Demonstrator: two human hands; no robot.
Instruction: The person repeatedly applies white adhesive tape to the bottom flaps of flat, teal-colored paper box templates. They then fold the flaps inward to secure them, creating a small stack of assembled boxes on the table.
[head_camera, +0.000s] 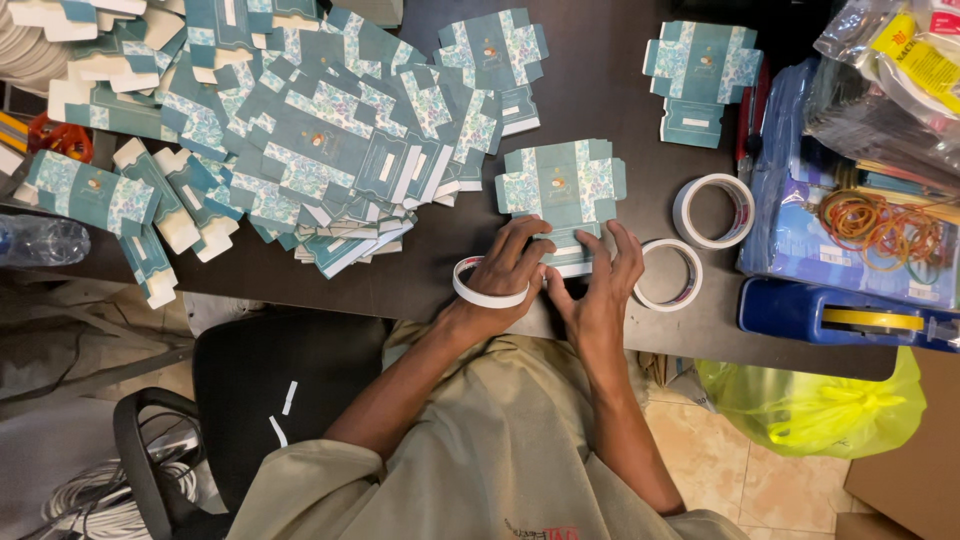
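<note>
Near table edge, centre: left hand (505, 275) wears white tape roll (487, 290) round its fingers, fingertips pressing near flap of flat teal carton blank (562, 192). Right hand (603, 285) flat, fingers spread on same flap, gripping nothing. Two tape rolls (712, 211) just right; heap of blanks (300, 140) far left.

Both forearms bare, angled inward. Left hand (505, 275) palm down, fingers curled, pressing. Right hand (600, 290) just beside it, palm down, fingers spread forward, thumbs near.
</note>
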